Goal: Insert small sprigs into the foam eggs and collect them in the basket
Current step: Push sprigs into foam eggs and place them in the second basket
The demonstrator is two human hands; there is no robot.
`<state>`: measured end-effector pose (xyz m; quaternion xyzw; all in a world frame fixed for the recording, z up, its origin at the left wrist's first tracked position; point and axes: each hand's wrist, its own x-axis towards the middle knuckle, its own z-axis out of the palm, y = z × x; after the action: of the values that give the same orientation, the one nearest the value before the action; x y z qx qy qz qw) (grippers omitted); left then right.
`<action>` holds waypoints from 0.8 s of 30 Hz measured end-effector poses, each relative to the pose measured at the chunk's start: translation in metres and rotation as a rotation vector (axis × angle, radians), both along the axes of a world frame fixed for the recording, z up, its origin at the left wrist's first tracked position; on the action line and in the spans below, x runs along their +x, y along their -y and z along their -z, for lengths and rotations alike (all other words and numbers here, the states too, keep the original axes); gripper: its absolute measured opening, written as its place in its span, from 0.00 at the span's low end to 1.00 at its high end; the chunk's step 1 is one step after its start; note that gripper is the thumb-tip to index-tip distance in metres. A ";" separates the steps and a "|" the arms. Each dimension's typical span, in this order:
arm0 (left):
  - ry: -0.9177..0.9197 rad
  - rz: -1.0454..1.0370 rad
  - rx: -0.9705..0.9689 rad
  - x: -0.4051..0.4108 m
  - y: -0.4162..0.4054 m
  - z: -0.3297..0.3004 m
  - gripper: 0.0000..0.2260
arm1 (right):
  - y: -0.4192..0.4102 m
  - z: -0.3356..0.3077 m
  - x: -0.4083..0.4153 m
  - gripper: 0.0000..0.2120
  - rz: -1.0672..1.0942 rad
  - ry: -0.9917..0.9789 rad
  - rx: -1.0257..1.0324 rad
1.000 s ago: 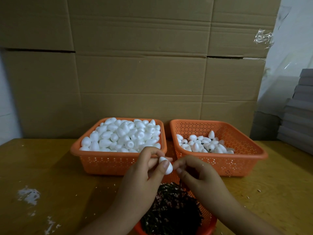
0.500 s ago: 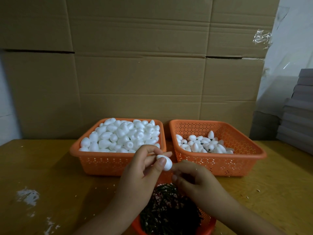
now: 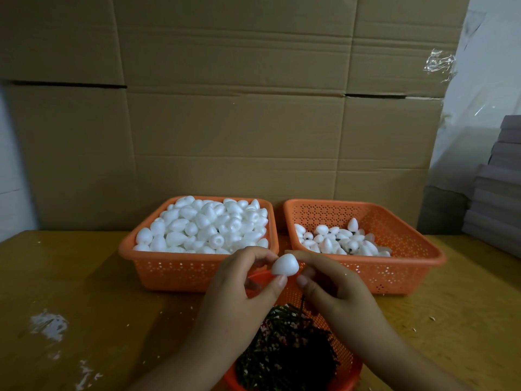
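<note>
Foam egg point(image 3: 285, 265) sits pinched in the left hand's point(image 3: 239, 289) grip, right hand point(image 3: 335, 292) pinching a sprig point(image 3: 303, 301) beside it, above the sprig basket point(image 3: 346, 362).

Two orange baskets point(image 3: 197, 266) point(image 3: 394, 266) are blocking the table's point(image 3: 84, 292) middle; bare wood is lying open on both flanks; cardboard wall point(image 3: 239, 136) is closing the rear.

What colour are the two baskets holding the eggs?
Orange baskets, seen in the head view.
</note>
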<state>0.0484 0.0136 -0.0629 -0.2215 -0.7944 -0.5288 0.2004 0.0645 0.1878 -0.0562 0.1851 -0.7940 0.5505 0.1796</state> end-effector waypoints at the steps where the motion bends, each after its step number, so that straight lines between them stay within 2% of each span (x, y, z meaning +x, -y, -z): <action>1: -0.004 -0.007 -0.010 0.000 0.000 0.000 0.09 | 0.000 0.000 0.000 0.18 0.003 -0.013 -0.006; 10: -0.024 -0.020 -0.093 0.000 0.000 0.000 0.10 | 0.001 0.000 0.002 0.20 -0.009 -0.117 0.078; 15: 0.029 0.033 -0.077 -0.002 0.001 0.003 0.10 | 0.001 0.001 0.003 0.19 -0.006 -0.191 0.139; 24: 0.031 0.129 -0.046 -0.002 0.000 0.003 0.13 | 0.001 0.005 0.002 0.21 0.024 -0.197 0.203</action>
<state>0.0467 0.0139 -0.0655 -0.2686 -0.7934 -0.5257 0.1482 0.0669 0.1866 -0.0609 0.2459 -0.8263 0.4444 0.2437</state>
